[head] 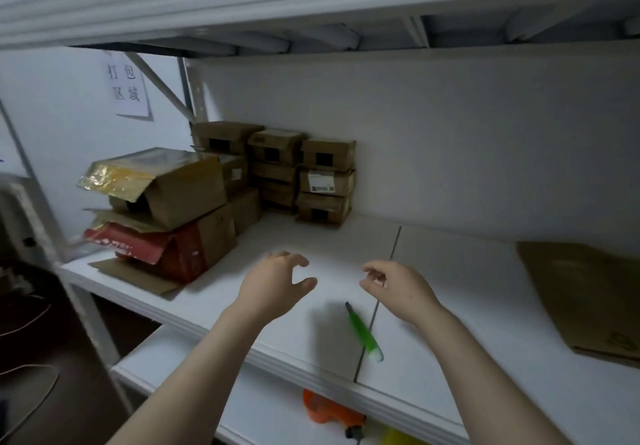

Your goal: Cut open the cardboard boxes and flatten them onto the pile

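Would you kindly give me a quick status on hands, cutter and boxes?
Left hand, right hand empty above white shelf. Green plastic cutter lies untouched between the forearms. Small brown cardboard boxes stacked back left. Nothing between hands and boxes.

Matt brown cardboard boxes, smooth white shelf, glossy green plastic cutter, gold foil flap

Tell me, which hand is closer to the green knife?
The right hand. It hovers just past the green knife, slightly to its right, above the white shelf. The left hand is farther away, off to the knife's left. Neither hand touches it.
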